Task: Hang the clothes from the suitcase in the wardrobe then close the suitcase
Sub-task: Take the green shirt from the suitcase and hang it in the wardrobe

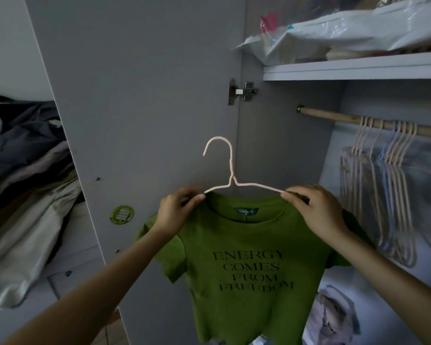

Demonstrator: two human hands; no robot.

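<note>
Head view: at lower centre of the frame hangs a green short-sleeved T-shirt with dark printed lettering (246, 265) on a pale pink wire hanger (230, 170). The left hand (177, 210) pinches the shirt's shoulder over the hanger arm; the right hand (314, 207) pinches the other shoulder likewise. Behind stands the grey open wardrobe door (139, 95). At right, a wooden rail (334, 117) carries empty wire hangers (383, 185).

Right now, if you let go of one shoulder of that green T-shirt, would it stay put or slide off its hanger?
Probably slide: the hanger is thin and looks smooth. The green T-shirt hangs limp, so likely floppy and light.
</note>
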